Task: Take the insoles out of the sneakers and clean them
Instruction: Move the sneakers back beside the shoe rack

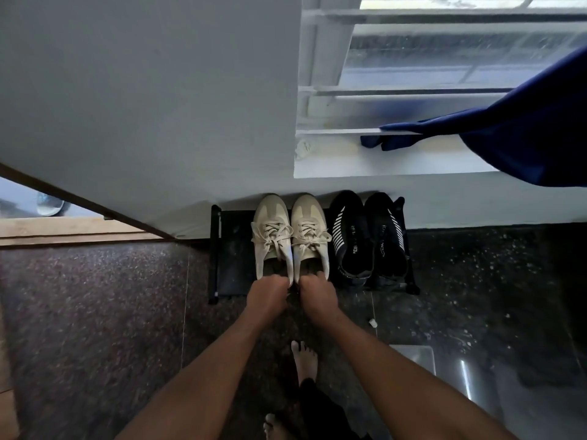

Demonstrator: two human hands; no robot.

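We read white lettering along the upper of the left black sneaker point(349, 239): "FOR" at the near end, "UR" at the far end, middle characters illegible. The right black sneaker point(386, 239) carries similar lettering, too blurred to read.

a home entryway, low black shoe rack point(219, 249) against a white wall, barred window point(413, 90), blue curtain point(524, 131), speckled stone floor point(95, 296)

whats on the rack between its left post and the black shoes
The pair of beige sneakers, side by side; left of them the shelf is bare, in the head view.
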